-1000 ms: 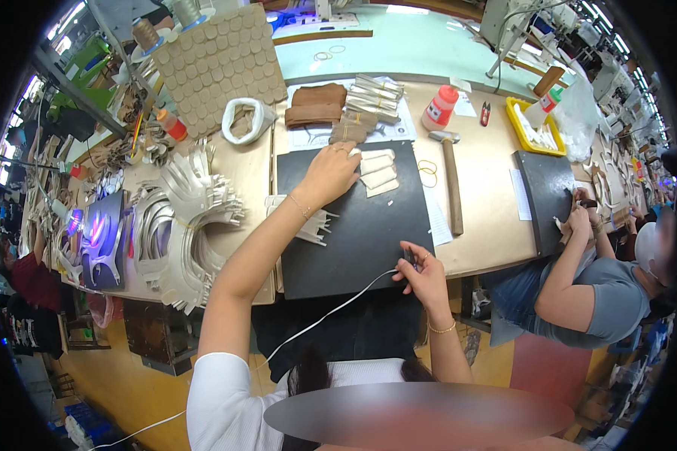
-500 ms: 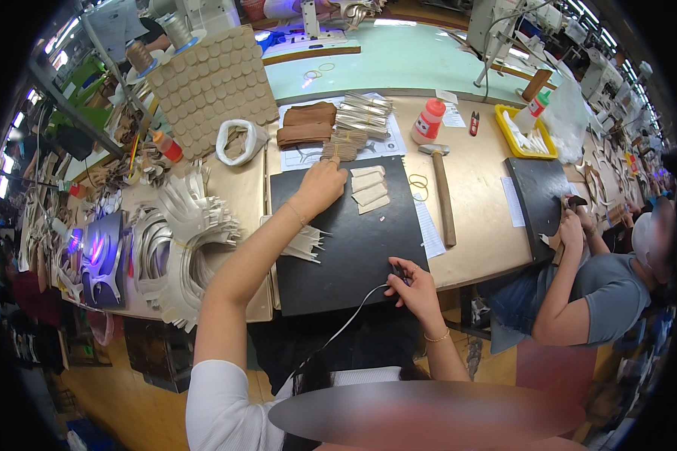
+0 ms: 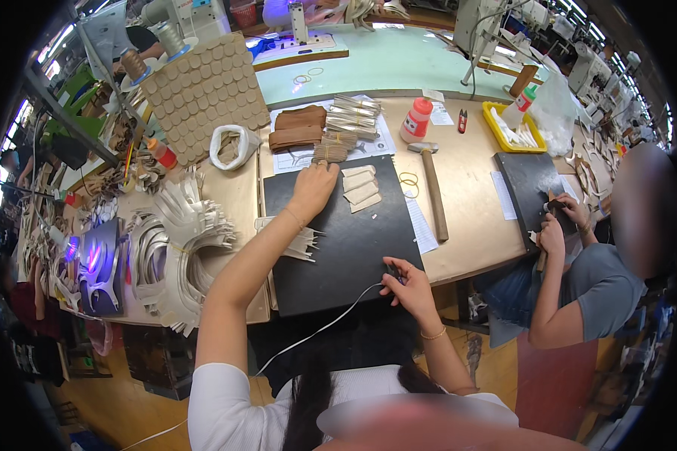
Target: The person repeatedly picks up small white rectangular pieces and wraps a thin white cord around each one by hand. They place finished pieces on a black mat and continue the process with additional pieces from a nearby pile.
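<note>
Hands are working apart over your black mat (image 3: 338, 248). Your left hand (image 3: 314, 188) is lying flat, fingers spread, at the mat's far edge, touching 4 tan strips (image 3: 361, 188) just to its right, their length running left-right. Your right hand (image 3: 410, 286) is pinching a white cord (image 3: 316, 331) at the near edge.

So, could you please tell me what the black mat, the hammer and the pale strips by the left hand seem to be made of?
The black mat looks like matte rubber or plastic: flat, dull, no shine. The hammer appears to have a wooden handle, tan and plain, with a grey metal head. The pale strips beside the left hand look like thin leather or card, cream-coloured and flat; which one cannot be told.
</note>
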{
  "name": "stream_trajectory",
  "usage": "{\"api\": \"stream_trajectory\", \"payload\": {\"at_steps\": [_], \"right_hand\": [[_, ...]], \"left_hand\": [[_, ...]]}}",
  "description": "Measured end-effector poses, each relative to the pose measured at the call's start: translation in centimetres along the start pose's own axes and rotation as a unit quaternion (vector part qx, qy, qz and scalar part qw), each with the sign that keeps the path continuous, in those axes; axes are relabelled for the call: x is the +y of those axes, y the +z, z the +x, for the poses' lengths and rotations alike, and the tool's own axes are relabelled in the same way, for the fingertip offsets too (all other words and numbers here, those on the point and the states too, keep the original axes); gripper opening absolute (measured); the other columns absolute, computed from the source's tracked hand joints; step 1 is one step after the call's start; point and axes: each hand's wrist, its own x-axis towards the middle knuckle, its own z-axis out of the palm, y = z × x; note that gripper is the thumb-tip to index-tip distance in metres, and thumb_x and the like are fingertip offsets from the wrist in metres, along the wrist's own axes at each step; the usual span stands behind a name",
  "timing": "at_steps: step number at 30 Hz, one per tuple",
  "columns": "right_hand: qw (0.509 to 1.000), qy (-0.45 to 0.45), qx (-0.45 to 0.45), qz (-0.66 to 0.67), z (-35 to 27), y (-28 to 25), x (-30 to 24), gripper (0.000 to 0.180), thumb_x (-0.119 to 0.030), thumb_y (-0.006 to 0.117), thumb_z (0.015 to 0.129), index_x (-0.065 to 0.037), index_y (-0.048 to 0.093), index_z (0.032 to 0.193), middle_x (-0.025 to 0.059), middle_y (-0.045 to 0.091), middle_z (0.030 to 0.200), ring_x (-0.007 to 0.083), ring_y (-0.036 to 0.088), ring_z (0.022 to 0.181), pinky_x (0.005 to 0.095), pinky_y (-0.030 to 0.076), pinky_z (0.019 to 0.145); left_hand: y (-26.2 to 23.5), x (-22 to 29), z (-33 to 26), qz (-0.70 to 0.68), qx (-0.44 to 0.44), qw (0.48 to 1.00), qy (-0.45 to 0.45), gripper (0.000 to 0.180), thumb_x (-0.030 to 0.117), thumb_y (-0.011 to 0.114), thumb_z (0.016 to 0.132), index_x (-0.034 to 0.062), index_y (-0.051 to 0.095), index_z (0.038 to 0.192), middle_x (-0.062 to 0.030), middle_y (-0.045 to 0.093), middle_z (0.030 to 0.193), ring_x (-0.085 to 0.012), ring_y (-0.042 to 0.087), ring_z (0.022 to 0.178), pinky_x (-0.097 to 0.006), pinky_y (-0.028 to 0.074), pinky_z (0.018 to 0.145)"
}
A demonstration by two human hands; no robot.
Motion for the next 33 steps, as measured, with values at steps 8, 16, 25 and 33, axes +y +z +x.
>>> {"api": "stream_trajectory", "payload": {"at_steps": [8, 16, 25, 33], "right_hand": [[0.999, 0.019, 0.023, 0.037, -0.1, -1.2, 0.0, 0.044, -0.005, 0.067, 0.098, 0.004, 0.056, 0.139, 0.0084, 0.07, 0.093, 0.0122, 0.073, 0.073, 0.0186, 0.051, 0.047], [0.988, 0.017, -0.053, 0.147, -1.1, -2.8, -3.9, 0.041, -0.003, 0.066, 0.097, 0.004, 0.058, 0.137, 0.0078, 0.07, 0.088, 0.0114, 0.07, 0.068, 0.0185, 0.049, 0.045], [0.978, -0.015, -0.108, 0.181, -0.9, -2.7, -6.9, 0.042, -0.004, 0.066, 0.096, 0.004, 0.057, 0.137, 0.0059, 0.068, 0.082, 0.0089, 0.067, 0.064, 0.0183, 0.048, 0.046], [0.937, -0.081, 0.103, 0.325, 0.6, -3.6, -4.9, 0.026, -0.013, 0.066, 0.101, -0.003, 0.061, 0.124, -0.0016, 0.055, 0.07, 0.003, 0.045, 0.047, 0.019, 0.035, 0.04]], "left_hand": [[-5.4, 4.9, -6.0, -0.163, 0.154, 0.968, 0.111, 0.024, 0.0, 0.062, 0.084, -0.0004, 0.065, 0.107, -0.0153, 0.068, 0.101, -0.0332, 0.066, 0.093, -0.043, 0.052, 0.081], [-5.8, 11.5, -13.9, -0.354, 0.032, 0.932, 0.067, 0.041, 0.027, 0.072, 0.093, 0.0035, 0.065, 0.127, -0.0174, 0.065, 0.122, -0.0347, 0.063, 0.11, -0.043, 0.048, 0.097], [-7.9, 13.2, -14.6, -0.752, -0.271, 0.552, -0.239, 0.032, 0.03, 0.064, 0.104, -0.0006, 0.07, 0.11, -0.0023, 0.064, 0.067, -0.0044, 0.052, 0.05, -0.02, 0.041, 0.048], [-9.0, 11.7, -15.0, -0.781, -0.181, 0.54, -0.258, 0.037, 0.035, 0.054, 0.109, 0.0018, 0.071, 0.108, 0.0027, 0.052, 0.057, -0.0017, 0.036, 0.041, -0.019, 0.027, 0.039]]}}
